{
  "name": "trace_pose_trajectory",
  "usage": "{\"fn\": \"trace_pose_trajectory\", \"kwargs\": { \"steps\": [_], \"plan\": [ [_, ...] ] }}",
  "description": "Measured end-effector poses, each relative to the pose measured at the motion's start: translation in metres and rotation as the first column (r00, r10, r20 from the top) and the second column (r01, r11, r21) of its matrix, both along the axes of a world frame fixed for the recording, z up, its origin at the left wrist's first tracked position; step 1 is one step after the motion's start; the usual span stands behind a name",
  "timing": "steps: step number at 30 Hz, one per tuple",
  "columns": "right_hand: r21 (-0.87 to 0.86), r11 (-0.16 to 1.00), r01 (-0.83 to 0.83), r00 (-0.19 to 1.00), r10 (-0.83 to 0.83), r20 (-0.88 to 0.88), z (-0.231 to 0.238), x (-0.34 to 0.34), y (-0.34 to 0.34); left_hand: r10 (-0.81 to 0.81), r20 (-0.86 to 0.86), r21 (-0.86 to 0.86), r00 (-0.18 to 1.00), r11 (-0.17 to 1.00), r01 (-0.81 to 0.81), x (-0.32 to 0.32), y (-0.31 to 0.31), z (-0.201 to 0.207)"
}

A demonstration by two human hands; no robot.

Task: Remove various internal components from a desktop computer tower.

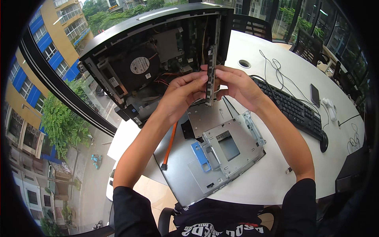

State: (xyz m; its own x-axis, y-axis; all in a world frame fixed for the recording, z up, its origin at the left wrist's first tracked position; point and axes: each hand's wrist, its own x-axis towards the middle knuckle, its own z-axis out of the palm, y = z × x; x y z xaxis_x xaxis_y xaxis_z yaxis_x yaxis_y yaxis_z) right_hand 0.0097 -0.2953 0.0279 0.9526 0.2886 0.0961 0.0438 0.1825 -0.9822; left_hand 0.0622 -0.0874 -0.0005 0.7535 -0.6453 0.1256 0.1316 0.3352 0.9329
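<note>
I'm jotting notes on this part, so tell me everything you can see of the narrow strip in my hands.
The narrow strip is long and thin, dark with silvery, metal-looking edges and a row of notches or small parts down its length. It stands nearly upright at the open computer case. The left hand grips it from the left, the right hand from the right. Whether its ends touch anything is unclear.

Black keyboard [294,108], black mouse [324,141], mesh-backed chair [310,46], green tree [65,118]
</note>
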Motion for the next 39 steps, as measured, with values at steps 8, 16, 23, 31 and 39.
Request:
{"fn": "trace_pose_trajectory", "kwargs": {
  "steps": [8,16,23,31,39],
  "plan": [
    [-0.133,0.963,0.236,0.971,-0.229,0.065,0.009,0.000,0.010,-0.057,-0.060,-0.008,0.997,0.998,0.057,-0.005,0.006,0.000],
    [-0.214,0.910,0.355,0.933,-0.329,0.149,0.018,0.001,0.019,0.234,0.386,0.112,0.892,0.948,-0.297,0.001,0.020,-0.004],
    [-0.278,0.911,0.305,0.946,-0.255,0.202,0.011,-0.001,0.021,0.294,0.330,0.043,0.897,0.945,-0.325,-0.001,0.024,0.001],
    [-0.304,0.905,0.299,0.949,-0.247,0.198,0.008,-0.002,0.019,0.270,0.364,0.054,0.891,0.949,-0.309,0.000,0.024,-0.003],
    [-0.260,0.919,0.298,0.953,-0.271,0.134,0.014,-0.011,0.018,0.218,0.432,0.038,0.875,0.965,-0.259,0.002,0.021,-0.009]
  ]
}}
